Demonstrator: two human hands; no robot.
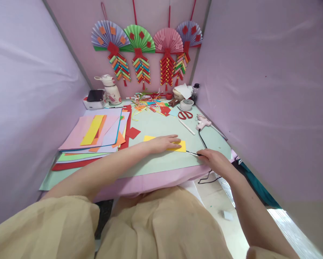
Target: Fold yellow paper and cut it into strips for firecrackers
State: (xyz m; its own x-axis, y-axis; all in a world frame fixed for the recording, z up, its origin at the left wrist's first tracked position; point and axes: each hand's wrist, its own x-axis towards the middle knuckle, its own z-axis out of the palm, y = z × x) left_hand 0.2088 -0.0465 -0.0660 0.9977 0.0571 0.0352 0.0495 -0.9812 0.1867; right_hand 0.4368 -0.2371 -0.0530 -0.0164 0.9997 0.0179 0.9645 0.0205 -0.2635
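My left hand [163, 143] lies flat on a yellow strip of paper [181, 146], fingers stretched out and pressing it to the table. Both ends of the strip show on either side of the hand. My right hand [212, 158] is closed around a slim dark tool that looks like a craft knife [193, 153]. Its thin tip points left and meets the lower right corner of the yellow paper. Most of the tool's handle is hidden inside the fingers.
Left stands a stack of coloured paper [69, 140]. Paper scraps [150, 104], a tape roll [186, 104], red-handled scissors [185, 114], a white stick [187, 127] and a corded glue gun [203, 122] lie beyond my hands. A bottle [112, 91] stands at the back; paper fans [139, 37] hang above.
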